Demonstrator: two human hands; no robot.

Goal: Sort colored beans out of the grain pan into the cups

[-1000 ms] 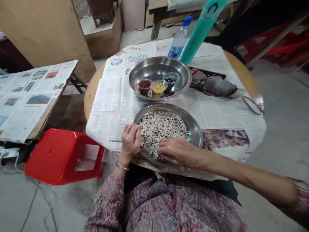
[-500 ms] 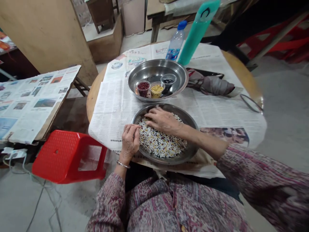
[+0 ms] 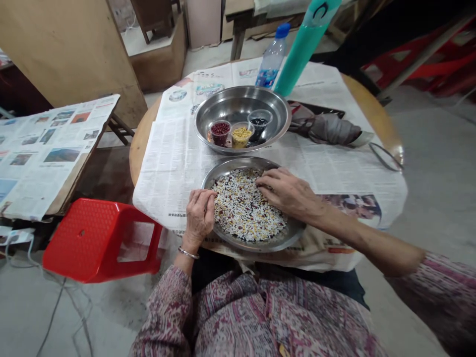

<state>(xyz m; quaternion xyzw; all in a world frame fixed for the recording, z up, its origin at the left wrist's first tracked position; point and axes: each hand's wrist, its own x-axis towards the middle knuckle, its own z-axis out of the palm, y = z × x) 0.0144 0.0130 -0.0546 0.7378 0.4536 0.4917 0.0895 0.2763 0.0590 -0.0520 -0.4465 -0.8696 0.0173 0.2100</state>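
A shallow steel basin [image 3: 293, 237] stands at the near side of the table, holding a spread of mixed beans and white grains [image 3: 245, 213]. My left hand [image 3: 200, 214] is closed on the basin's left rim, thumb near the inside edge. Over the right part of the mix, my right hand [image 3: 288, 192] has its fingers bent together with the tips down at the grains; what they hold, if anything, is hidden. Just beyond, a larger steel basin [image 3: 208, 111] carries three clear cups: red beans [image 3: 220, 131], yellow beans [image 3: 241, 135] and black beans [image 3: 259, 123].
Newspaper [image 3: 167, 163] covers the round wooden table [image 3: 139, 148]. A water bottle [image 3: 271, 62], a tall green bottle [image 3: 303, 52] and a folded grey umbrella [image 3: 327, 129] stand or lie behind. A red plastic stool [image 3: 89, 238] is at the left, near another newspaper-covered table [image 3: 55, 148].
My right hand has moved from the far left part of the mix to its right side, uncovering grains there. My left hand stays on the rim. The view has shifted slightly.
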